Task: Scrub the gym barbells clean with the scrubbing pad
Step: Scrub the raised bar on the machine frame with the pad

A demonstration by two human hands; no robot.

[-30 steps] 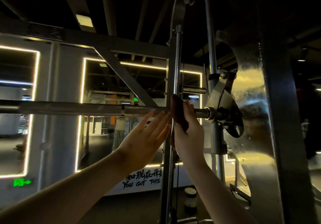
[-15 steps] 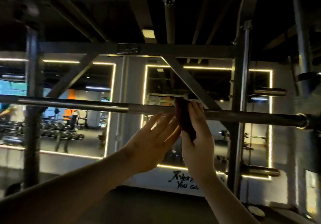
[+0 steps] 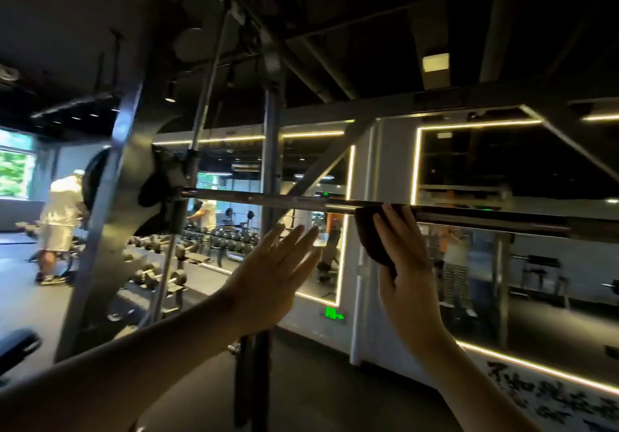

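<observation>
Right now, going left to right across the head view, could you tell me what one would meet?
Person in light clothes → dumbbell rack → left hand → scrubbing pad on the barbell → right hand.

No text can be read for certain. A small green lit sign [image 3: 333, 313] low on the white wall [image 3: 385, 230] is too blurred, and the black brush lettering [image 3: 556, 398] on the white band [image 3: 469, 369], near right, is smeared
</observation>
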